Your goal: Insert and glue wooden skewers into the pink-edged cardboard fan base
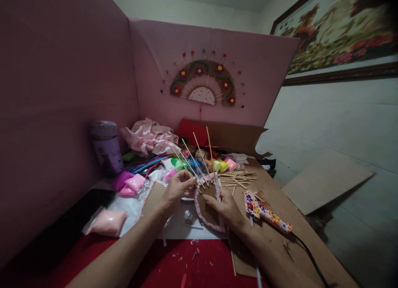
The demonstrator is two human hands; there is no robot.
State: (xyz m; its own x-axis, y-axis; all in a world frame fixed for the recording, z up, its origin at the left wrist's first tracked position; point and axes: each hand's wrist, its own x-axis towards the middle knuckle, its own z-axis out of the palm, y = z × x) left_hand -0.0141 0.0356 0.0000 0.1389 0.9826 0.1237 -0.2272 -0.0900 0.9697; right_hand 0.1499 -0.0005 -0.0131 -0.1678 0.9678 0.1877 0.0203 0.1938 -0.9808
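Note:
A half-round cardboard piece (209, 213) with a pink-and-white cloth edge is held over the white sheet. Several thin wooden sticks (195, 157) fan upward from its upper edge. My right hand (228, 207) grips the piece at its right side, thumb on the brown face. At the upper left of the piece, my left hand (180, 187) pinches the lower end of the leftmost stick, its fingertips close to the cloth edge. Some of the left fingers are hidden behind the piece.
A flower-patterned glue gun (269, 217) lies at right on cardboard, near loose sticks (239, 180). Bags of coloured clay (107, 221), a purple tumbler (107, 149) and crumpled cloth (151, 136) stand left and behind. A decorated fan (202, 82) hangs on the pink board.

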